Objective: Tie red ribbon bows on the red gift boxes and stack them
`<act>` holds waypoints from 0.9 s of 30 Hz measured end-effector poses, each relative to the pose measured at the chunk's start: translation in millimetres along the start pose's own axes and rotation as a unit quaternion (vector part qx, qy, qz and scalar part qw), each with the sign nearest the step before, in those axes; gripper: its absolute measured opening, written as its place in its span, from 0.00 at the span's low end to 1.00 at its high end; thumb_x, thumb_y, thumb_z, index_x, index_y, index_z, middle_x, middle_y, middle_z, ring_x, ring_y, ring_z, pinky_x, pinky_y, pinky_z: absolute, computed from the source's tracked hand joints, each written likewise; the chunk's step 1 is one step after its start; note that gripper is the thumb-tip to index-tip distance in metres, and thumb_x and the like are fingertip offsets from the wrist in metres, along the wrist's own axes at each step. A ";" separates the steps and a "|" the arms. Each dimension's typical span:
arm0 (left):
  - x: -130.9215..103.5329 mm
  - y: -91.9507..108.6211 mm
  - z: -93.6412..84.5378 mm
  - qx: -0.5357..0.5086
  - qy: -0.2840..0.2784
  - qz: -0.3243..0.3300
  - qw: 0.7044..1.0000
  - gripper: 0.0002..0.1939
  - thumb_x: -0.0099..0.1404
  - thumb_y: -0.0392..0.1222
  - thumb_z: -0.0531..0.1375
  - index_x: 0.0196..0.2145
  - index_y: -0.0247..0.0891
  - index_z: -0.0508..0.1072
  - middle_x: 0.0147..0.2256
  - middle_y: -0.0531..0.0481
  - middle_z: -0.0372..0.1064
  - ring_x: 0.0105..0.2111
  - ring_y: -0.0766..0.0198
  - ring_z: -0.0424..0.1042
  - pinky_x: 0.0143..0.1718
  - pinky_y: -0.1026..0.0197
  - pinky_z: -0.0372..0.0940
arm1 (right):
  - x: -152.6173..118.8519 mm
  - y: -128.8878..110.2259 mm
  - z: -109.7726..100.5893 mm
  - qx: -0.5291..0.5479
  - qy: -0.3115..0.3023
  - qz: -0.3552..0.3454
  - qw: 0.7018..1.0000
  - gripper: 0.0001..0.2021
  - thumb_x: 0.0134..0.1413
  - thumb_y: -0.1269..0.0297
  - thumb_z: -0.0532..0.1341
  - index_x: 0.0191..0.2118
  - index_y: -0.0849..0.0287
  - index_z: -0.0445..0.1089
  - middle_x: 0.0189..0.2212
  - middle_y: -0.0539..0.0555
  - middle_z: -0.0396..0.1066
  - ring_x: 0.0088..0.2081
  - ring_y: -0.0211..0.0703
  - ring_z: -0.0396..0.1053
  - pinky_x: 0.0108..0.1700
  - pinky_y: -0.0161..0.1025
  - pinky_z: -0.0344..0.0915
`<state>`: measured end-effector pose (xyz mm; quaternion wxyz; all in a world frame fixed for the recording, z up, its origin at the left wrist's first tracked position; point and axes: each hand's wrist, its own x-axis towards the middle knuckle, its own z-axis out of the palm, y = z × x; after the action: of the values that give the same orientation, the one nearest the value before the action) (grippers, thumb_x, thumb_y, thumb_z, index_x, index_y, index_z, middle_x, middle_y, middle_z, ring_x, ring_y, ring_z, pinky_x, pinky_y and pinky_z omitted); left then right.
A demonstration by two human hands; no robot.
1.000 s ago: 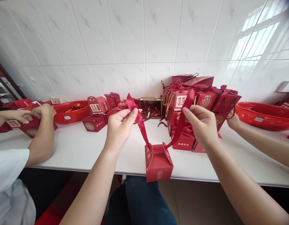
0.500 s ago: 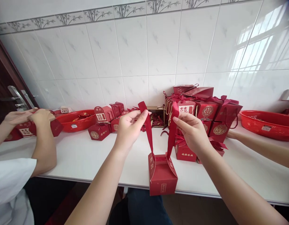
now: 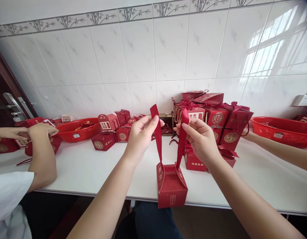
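Observation:
A red gift box (image 3: 172, 191) sits at the table's front edge, its top partly folded in, with a dark red ribbon (image 3: 158, 142) threaded through it. Both ribbon ends rise above the box. My left hand (image 3: 144, 132) pinches the left end between thumb and fingers, and a short tip sticks up past them. The right end is pinched by my right hand (image 3: 196, 132), with a fold of ribbon above the thumb. Neither hand touches the box itself.
Stacked red boxes (image 3: 218, 119) stand behind my right hand, more boxes (image 3: 103, 141) at centre left. Red basins (image 3: 80, 127) (image 3: 282, 132) stand on both sides. A person's hands (image 3: 41, 131) handle boxes at left; another person's arm (image 3: 275, 149) reaches in from the right.
My hands have moved slightly closer together, still holding the ribbon ends. At left, the other person's hands and box have shifted, and a cord now shows below them.

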<state>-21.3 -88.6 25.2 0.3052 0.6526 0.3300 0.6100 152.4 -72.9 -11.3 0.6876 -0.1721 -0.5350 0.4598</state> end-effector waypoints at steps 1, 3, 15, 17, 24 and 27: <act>0.0 0.1 1.0 -0.009 -0.005 0.000 1.000 0.14 0.64 0.51 0.57 0.32 0.37 0.74 0.34 0.49 0.74 0.37 0.63 0.71 0.41 0.63 0.62 | -0.2 -0.6 1.3 0.001 -0.005 0.003 1.000 0.07 0.49 0.65 0.66 0.32 0.56 0.67 0.27 0.47 0.72 0.30 0.35 0.71 0.39 0.37 0.68; -0.4 0.7 3.3 -0.025 -0.026 -0.004 0.999 0.14 0.64 0.51 0.57 0.33 0.37 0.73 0.29 0.50 0.73 0.34 0.64 0.71 0.40 0.62 0.64 | -0.5 -2.0 3.6 -0.017 -0.009 0.008 1.000 0.07 0.49 0.64 0.66 0.33 0.57 0.67 0.28 0.48 0.73 0.24 0.33 0.68 0.32 0.36 0.66; -21.5 -8.3 4.3 0.066 -0.181 -0.081 0.978 0.34 0.62 0.42 0.60 0.62 0.43 0.50 0.24 0.55 0.70 0.27 0.64 0.70 0.28 0.63 0.63 | -19.5 6.8 1.3 -0.051 -0.165 0.155 0.973 0.15 0.54 0.55 0.62 0.24 0.62 0.67 0.20 0.49 0.67 0.18 0.28 0.48 0.19 0.32 0.44; -23.5 -11.9 0.8 0.042 -0.205 -0.090 0.974 0.33 0.63 0.39 0.59 0.62 0.41 0.50 0.27 0.53 0.70 0.30 0.64 0.71 0.33 0.61 0.65 | -21.6 11.2 0.0 -0.067 -0.182 0.134 0.972 0.15 0.57 0.54 0.59 0.28 0.61 0.69 0.22 0.49 0.68 0.18 0.28 0.52 0.19 0.31 0.49; -26.9 -26.4 -11.3 -0.062 -0.195 -0.156 0.966 0.23 0.60 0.34 0.58 0.54 0.40 0.60 0.29 0.55 0.68 0.31 0.66 0.70 0.34 0.62 0.63 | -21.1 12.0 -16.5 -0.384 -0.291 -0.239 0.844 0.13 0.63 0.72 0.51 0.45 0.57 0.71 0.38 0.56 0.75 0.40 0.42 0.70 0.42 0.42 0.68; -27.9 -32.2 -11.0 -0.127 -0.146 -0.187 0.963 0.20 0.58 0.33 0.60 0.49 0.38 0.64 0.30 0.54 0.69 0.32 0.66 0.70 0.37 0.62 0.64 | -19.6 12.2 -21.5 -0.471 -0.286 -0.388 0.739 0.15 0.62 0.75 0.51 0.49 0.59 0.70 0.41 0.59 0.75 0.43 0.46 0.68 0.43 0.45 0.69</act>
<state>-35.2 -91.8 -16.5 0.5391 0.6168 0.3180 0.4773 166.0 -77.0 -39.4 0.4520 -0.1119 -0.8754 -0.1296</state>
